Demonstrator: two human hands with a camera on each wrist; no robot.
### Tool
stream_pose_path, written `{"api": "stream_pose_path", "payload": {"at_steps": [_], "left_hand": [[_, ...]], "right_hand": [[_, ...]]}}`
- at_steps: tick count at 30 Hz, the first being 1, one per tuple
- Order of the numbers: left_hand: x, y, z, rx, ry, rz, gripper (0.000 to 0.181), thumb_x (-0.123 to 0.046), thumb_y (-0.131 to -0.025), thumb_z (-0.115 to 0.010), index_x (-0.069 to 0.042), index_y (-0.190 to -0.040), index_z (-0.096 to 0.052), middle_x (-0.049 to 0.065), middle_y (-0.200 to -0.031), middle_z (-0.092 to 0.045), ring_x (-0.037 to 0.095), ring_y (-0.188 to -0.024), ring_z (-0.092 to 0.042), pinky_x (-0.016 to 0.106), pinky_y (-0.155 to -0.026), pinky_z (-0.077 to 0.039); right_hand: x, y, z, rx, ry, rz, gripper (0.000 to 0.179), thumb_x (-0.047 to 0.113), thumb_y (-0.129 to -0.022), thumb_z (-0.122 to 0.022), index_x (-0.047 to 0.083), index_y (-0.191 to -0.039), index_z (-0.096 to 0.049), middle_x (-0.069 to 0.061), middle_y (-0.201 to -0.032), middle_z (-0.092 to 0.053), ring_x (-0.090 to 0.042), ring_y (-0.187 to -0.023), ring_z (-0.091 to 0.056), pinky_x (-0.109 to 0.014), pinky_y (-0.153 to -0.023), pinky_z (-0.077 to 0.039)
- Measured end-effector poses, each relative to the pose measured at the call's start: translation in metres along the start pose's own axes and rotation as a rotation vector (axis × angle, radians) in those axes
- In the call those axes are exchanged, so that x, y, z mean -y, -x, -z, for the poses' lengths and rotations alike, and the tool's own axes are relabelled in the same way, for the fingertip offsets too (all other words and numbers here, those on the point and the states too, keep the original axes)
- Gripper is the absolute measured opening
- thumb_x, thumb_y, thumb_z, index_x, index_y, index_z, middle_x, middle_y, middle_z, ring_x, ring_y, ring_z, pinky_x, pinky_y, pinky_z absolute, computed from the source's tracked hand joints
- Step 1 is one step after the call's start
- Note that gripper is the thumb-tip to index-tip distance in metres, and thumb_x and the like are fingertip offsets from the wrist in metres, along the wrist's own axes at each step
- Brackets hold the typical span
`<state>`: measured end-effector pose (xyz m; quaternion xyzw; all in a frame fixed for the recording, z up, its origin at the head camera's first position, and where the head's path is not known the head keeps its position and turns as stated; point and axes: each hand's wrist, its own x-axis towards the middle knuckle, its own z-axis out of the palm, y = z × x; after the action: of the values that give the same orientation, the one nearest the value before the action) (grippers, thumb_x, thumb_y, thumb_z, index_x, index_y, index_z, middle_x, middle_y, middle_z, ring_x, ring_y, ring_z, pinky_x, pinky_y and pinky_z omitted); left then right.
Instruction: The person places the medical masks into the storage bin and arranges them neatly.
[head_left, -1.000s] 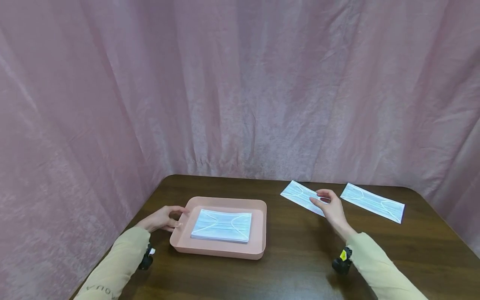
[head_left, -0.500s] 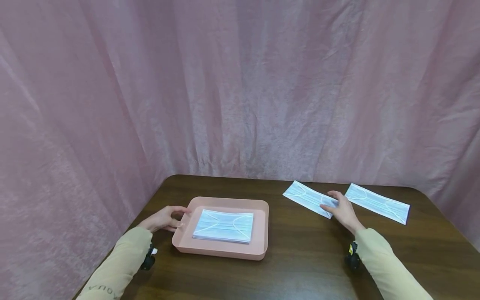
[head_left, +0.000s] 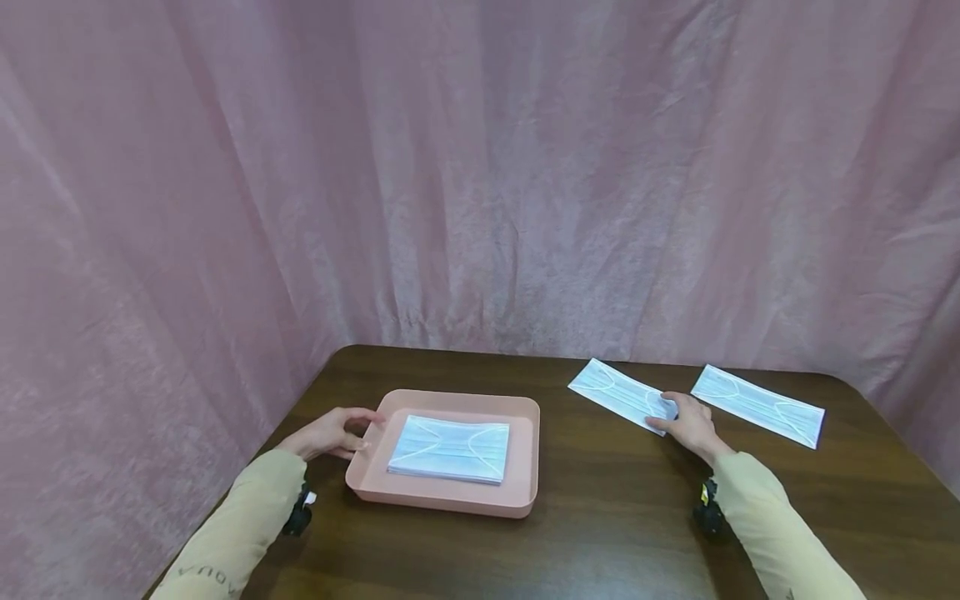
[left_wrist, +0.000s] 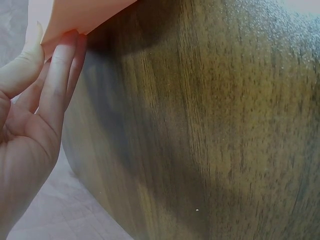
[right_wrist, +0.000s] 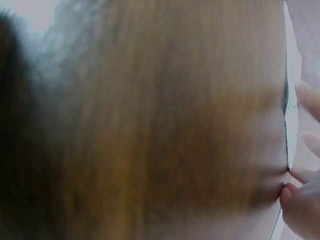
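Observation:
My left hand holds the left rim of a pink tray, thumb over the inner side and fingers against the outside, as the left wrist view also shows. Several flat blue face masks are stacked in the tray. On the right, my right hand is at the near right end of a single face mask lying on the table, its fingertips touching the end with thumb and forefinger apart. Beyond that hand lies another face mask. Only part of the right hand shows at the edge of the right wrist view.
Everything rests on a dark brown wooden table with rounded far corners. Pink curtains hang close behind and along the left side. A black wrist camera hangs below the right sleeve.
My right hand has slid right along the single mask to its near end and lowered onto it. The left hand keeps its hold on the tray.

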<state>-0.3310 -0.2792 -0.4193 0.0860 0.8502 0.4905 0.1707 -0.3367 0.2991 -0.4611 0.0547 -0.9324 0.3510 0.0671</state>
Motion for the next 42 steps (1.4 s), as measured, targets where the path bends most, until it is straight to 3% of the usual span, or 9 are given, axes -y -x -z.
{"api": "stream_pose_path", "payload": {"at_steps": [5, 14, 24, 34, 42], "left_hand": [[0.001, 0.0, 0.001, -0.003, -0.002, 0.017, 0.049, 0.006, -0.075, -0.067, 0.0, -0.122, -0.053, 0.022, -0.118, -0.046, 0.023, -0.079, -0.056, 0.037, -0.065, -0.052], [0.002, 0.0, 0.001, 0.012, 0.011, -0.001, 0.049, 0.007, -0.076, -0.066, 0.002, -0.123, -0.051, 0.023, -0.118, -0.045, 0.024, -0.081, -0.055, 0.037, -0.066, -0.051], [0.004, -0.002, 0.002, 0.028, 0.031, -0.009, 0.05, 0.007, -0.076, -0.066, 0.004, -0.123, -0.05, 0.025, -0.12, -0.043, 0.024, -0.084, -0.055, 0.038, -0.066, -0.051], [0.003, -0.003, 0.002, 0.029, 0.032, -0.011, 0.049, 0.008, -0.075, -0.066, 0.004, -0.122, -0.051, 0.024, -0.119, -0.045, 0.024, -0.085, -0.054, 0.038, -0.067, -0.051], [0.003, -0.006, 0.002, 0.056, 0.044, -0.041, 0.049, 0.008, -0.076, -0.065, 0.005, -0.122, -0.05, 0.023, -0.118, -0.045, 0.024, -0.084, -0.054, 0.038, -0.066, -0.052]], "right_hand": [[0.003, 0.002, 0.0, -0.002, -0.013, -0.048, 0.05, 0.021, -0.08, -0.067, -0.006, -0.117, -0.047, -0.038, -0.125, -0.022, -0.056, -0.11, -0.013, -0.064, -0.086, -0.014], [0.009, -0.001, 0.006, 0.018, 0.024, -0.09, 0.053, 0.016, -0.072, -0.076, -0.007, -0.111, -0.046, -0.037, -0.11, -0.034, -0.053, -0.098, -0.022, -0.062, -0.079, -0.022], [0.01, -0.006, 0.004, -0.061, 0.005, 0.037, 0.045, -0.009, -0.063, -0.072, -0.018, -0.103, -0.052, -0.037, -0.101, -0.049, -0.044, -0.097, -0.036, -0.052, -0.084, -0.032], [0.006, 0.003, 0.013, -0.025, -0.099, -0.02, 0.047, -0.005, -0.074, -0.066, -0.017, -0.116, -0.047, -0.037, -0.116, -0.043, -0.044, -0.101, -0.046, -0.051, -0.083, -0.038], [0.012, 0.009, 0.017, -0.079, -0.158, -0.018, 0.032, -0.005, -0.078, -0.063, -0.01, -0.109, -0.055, -0.03, -0.106, -0.052, -0.04, -0.092, -0.053, -0.048, -0.076, -0.044]]}}
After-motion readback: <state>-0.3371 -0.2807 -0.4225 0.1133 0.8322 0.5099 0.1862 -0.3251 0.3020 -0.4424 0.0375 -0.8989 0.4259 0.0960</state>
